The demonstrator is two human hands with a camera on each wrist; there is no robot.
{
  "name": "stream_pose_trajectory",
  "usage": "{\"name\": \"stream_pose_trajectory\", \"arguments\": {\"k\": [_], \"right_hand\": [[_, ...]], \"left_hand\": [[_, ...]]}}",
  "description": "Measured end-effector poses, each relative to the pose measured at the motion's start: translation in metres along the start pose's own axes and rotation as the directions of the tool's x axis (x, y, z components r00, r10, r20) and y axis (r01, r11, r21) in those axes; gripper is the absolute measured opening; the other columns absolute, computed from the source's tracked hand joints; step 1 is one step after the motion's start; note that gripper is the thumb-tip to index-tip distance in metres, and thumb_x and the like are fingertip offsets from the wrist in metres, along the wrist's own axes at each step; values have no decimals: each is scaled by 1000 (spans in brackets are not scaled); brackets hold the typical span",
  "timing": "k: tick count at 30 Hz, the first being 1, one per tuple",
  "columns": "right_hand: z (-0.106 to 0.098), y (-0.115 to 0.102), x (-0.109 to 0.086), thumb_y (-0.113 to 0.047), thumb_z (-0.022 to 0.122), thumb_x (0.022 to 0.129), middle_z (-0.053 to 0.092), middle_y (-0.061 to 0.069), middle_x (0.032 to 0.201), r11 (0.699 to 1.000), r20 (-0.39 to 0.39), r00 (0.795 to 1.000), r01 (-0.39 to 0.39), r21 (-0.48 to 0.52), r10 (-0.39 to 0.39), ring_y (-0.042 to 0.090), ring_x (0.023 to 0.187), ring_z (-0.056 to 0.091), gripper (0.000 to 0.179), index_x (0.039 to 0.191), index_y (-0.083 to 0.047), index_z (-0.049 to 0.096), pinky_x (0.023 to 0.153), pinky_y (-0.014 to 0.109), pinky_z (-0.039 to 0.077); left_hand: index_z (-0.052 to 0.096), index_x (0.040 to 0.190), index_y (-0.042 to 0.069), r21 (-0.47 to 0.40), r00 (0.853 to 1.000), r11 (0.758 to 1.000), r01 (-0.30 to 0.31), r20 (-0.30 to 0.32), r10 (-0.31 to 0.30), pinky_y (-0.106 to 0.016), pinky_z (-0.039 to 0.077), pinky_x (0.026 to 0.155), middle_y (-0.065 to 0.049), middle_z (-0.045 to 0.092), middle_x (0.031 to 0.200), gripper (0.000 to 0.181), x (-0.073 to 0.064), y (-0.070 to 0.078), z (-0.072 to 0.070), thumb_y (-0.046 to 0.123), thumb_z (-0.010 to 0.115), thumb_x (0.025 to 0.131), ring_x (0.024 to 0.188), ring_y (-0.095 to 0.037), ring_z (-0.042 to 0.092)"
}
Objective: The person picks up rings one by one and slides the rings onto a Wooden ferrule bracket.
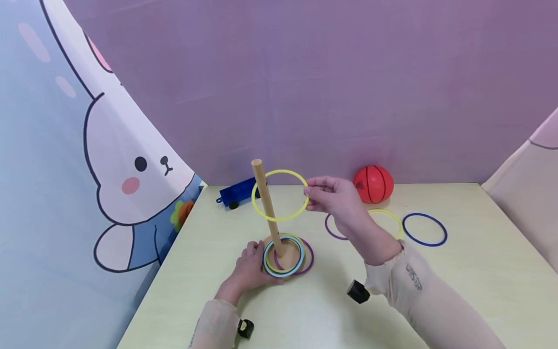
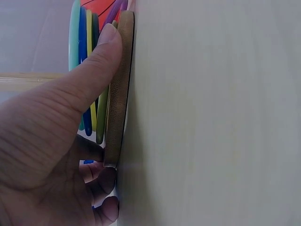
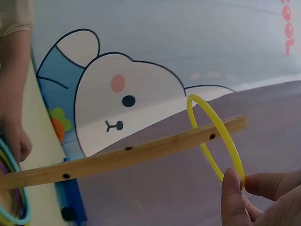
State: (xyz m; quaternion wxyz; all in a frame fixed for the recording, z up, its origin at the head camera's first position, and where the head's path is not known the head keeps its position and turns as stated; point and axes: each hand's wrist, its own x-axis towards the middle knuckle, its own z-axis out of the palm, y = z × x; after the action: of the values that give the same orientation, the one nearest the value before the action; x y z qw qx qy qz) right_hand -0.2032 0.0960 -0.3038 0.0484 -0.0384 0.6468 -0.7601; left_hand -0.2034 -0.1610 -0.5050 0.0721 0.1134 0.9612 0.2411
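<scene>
– Head view: what've we got?
– Our R hand (image 1: pixel 333 196) pinches a thin yellow plastic ring (image 1: pixel 282 171) round the upright tan wooden peg (image 1: pixel 266 194), nr its top; our L hand (image 1: pixel 250 270) grips the peg's round wooden base (image 1: pixel 292 255), w/ coloured rings (image 1: pixel 281 275) stacked there.
– L wrist?
– We see thumb (image 2: pixel 96 70) + fingers (image 2: pixel 104 186) clasping base edge.
– R wrist?
– Peg passes thru ring; fingertips (image 3: pixel 230 193) pinching its rim.

- Red toy basketball (image 1: pixel 374 184) with black seam lines, right of centre in the head frame, at the surface's back edge
- Blue toy vehicle (image 1: pixel 237 193) with black wheels, left of centre
- Pale surface (image 1: pixel 479 276) across the lower frame
- Plain purple backdrop (image 1: pixel 327 92), upper centre
- Cartoon-rabbit cloth (image 1: pixel 124 165), left side
- Pale cloth (image 1: pixel 529 194), right edge
</scene>
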Motion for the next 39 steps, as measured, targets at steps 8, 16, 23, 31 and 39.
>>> {"name": "stream_pose_trajectory", "arguments": {"k": [8,16,23,31,39], "right_hand": [[-12,46,2,4,61,92,66,4,84,1000,43,999,-13,23,12,12,67,66,32,121,16,52,67,29,57],[-15,79,3,4,61,92,64,6,83,996,9,996,-85,6,85,12,65,65,33,120,18,52,65,27,57],[-17,113,6,5,61,90,65,14,88,990,-19,990,-140,-20,140,13,62,64,31,118,17,54,65,29,57],[-10,148,6,5,62,89,65,24,93,977,-40,980,-195,-84,192,15,61,63,26,112,15,58,67,35,58],[-7,164,4,6,64,87,66,23,90,981,-28,985,-170,-92,168,17,61,64,24,109,16,60,69,40,58]], "left_hand": [[27,153,4,10,1000,1000,2,-1,-2,-50,37,98,-13,35,137,127,0,0,-3,67,83,58,120,-30,37],[27,153,6,14,1000,1000,-22,-9,23,-50,38,97,-14,35,136,124,1,2,-4,64,84,59,119,-30,38],[26,153,4,12,999,1000,-26,-19,26,-50,37,96,-14,35,136,126,1,2,-3,63,84,59,119,-30,38],[27,153,4,5,1000,1000,-20,-15,20,-51,37,96,-15,36,136,127,1,-1,0,65,84,58,119,-30,38],[26,153,2,8,1000,1000,-13,-15,13,-52,37,97,-16,35,137,128,1,0,1,65,84,57,121,-32,38]]}}
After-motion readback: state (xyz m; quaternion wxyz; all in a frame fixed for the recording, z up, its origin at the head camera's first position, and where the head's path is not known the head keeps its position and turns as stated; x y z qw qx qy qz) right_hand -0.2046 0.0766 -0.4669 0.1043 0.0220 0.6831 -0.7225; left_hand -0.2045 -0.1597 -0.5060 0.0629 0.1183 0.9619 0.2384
